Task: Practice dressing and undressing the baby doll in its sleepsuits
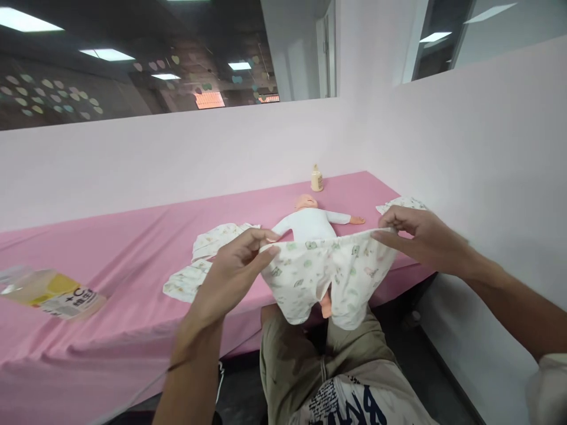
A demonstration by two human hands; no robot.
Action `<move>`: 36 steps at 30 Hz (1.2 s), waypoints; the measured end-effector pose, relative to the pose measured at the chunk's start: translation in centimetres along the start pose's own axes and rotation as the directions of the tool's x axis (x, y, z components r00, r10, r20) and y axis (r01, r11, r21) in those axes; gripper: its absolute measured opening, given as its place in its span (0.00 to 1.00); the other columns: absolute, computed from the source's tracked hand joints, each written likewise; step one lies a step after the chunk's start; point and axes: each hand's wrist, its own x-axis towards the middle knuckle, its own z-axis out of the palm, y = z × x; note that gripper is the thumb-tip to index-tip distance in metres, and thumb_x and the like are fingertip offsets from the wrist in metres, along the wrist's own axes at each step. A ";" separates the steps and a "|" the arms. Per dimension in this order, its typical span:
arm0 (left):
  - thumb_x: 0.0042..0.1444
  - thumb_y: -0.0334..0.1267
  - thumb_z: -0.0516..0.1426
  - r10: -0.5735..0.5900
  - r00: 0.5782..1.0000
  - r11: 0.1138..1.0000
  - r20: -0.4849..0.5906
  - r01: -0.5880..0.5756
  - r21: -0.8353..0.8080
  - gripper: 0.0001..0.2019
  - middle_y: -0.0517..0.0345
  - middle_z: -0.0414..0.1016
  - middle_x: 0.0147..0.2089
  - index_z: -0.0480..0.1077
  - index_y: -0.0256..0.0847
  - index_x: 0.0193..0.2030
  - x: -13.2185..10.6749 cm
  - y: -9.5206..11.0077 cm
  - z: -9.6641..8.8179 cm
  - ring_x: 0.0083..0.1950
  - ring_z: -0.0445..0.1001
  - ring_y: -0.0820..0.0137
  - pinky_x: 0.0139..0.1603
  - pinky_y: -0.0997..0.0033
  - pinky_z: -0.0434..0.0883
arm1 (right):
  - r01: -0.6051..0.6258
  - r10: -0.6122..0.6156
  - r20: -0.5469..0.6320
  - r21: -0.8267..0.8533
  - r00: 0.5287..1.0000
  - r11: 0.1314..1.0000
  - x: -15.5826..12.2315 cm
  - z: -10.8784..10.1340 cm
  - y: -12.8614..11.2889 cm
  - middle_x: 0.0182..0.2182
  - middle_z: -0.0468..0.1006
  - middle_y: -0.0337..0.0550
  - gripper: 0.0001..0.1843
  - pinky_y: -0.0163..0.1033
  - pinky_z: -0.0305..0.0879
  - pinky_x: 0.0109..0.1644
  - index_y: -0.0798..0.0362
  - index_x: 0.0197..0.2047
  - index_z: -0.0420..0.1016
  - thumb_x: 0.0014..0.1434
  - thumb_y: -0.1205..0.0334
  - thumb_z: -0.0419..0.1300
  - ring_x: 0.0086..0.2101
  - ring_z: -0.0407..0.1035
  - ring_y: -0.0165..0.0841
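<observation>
A baby doll (310,219) in a white top lies on its back on the pink table (133,248), head toward the wall. Small white printed trousers (328,274) hang over the doll's legs at the table's front edge; one bare foot shows between the trouser legs. My left hand (237,265) pinches the waistband's left end. My right hand (419,233) pinches its right end, so the waistband is stretched wide between them.
A printed white garment (208,257) lies left of the doll, and another piece of printed cloth (403,204) by the right wall. A small cream bottle (316,178) stands behind the doll's head. A yellow plastic bottle (53,292) lies at the far left. My knees are under the table's edge.
</observation>
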 end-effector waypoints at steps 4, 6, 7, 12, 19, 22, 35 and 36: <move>0.56 0.43 0.59 -0.015 1.000 0.993 0.019 0.017 -0.114 0.13 0.64 0.68 0.25 0.71 0.41 0.46 1.0 1.3 3.6 0.26 0.67 0.75 0.29 0.77 0.66 | -0.037 0.051 -0.045 0.267 0.998 0.963 0.4 1.9 -2.4 0.25 0.71 0.37 0.12 0.33 0.59 0.27 0.53 0.35 0.70 0.59 0.52 0.60 0.25 0.63 0.28; 0.57 0.42 0.58 0.001 0.997 0.985 0.079 0.013 -0.171 0.14 0.65 0.68 0.25 0.69 0.40 0.48 1.0 2.0 5.3 0.26 0.68 0.76 0.31 0.76 0.66 | -0.033 0.031 0.011 0.379 0.999 0.925 0.1 3.0 -3.5 0.27 0.72 0.37 0.12 0.34 0.62 0.27 0.52 0.40 0.70 0.59 0.53 0.60 0.26 0.65 0.28; 0.58 0.41 0.57 0.017 0.993 0.981 0.120 0.007 -0.193 0.15 0.64 0.69 0.27 0.69 0.39 0.50 0.9 2.3 5.9 0.28 0.69 0.76 0.32 0.76 0.67 | -0.025 0.008 0.044 0.408 0.999 0.913 -0.1 3.5 -3.9 0.28 0.72 0.37 0.13 0.34 0.63 0.29 0.52 0.42 0.69 0.58 0.54 0.60 0.27 0.66 0.29; 0.62 0.40 0.53 0.091 0.981 0.982 0.172 -0.060 -0.178 0.17 0.60 0.73 0.36 0.67 0.41 0.57 -0.4 3.4 7.4 0.35 0.72 0.74 0.37 0.74 0.69 | 0.063 -0.064 -0.006 0.325 0.998 0.944 -1.3 4.9 -4.5 0.38 0.73 0.41 0.23 0.42 0.70 0.40 0.48 0.51 0.64 0.53 0.59 0.64 0.39 0.70 0.36; 0.64 0.41 0.51 0.164 0.962 0.985 0.219 -0.171 0.016 0.17 0.58 0.76 0.44 0.68 0.46 0.58 -2.4 5.0 7.3 0.44 0.74 0.69 0.45 0.70 0.71 | 0.018 -0.054 0.114 0.290 0.992 0.957 -1.2 5.1 -3.6 0.39 0.73 0.42 0.18 0.39 0.66 0.37 0.51 0.48 0.65 0.54 0.62 0.62 0.38 0.68 0.34; 0.64 0.43 0.52 0.202 0.965 0.969 0.168 -0.222 0.107 0.16 0.56 0.73 0.53 0.69 0.48 0.57 -2.9 4.8 7.0 0.55 0.70 0.64 0.56 0.64 0.68 | 0.005 -0.030 0.089 0.268 0.996 0.963 -0.9 4.8 -3.4 0.36 0.72 0.40 0.13 0.37 0.64 0.36 0.52 0.45 0.67 0.55 0.66 0.58 0.35 0.66 0.31; 0.40 0.47 0.70 -0.210 0.873 0.642 0.440 0.463 -0.611 0.39 0.41 0.75 0.55 0.66 0.34 0.58 -5.7 -7.1 14.9 0.56 0.73 0.51 0.56 0.56 0.71 | 0.084 0.017 -0.155 0.618 0.988 0.782 1.8 2.4 -3.5 0.38 0.73 0.40 0.16 0.37 0.69 0.38 0.51 0.48 0.67 0.56 0.56 0.60 0.38 0.71 0.31; 0.40 0.47 0.70 -0.232 0.867 0.596 0.441 0.485 -0.640 0.35 0.41 0.77 0.52 0.69 0.33 0.54 -6.1 -7.2 15.2 0.53 0.75 0.52 0.54 0.56 0.72 | 0.095 0.033 -0.198 0.603 0.980 0.792 2.1 2.3 -2.9 0.39 0.73 0.41 0.17 0.37 0.69 0.39 0.51 0.48 0.66 0.56 0.57 0.60 0.40 0.71 0.32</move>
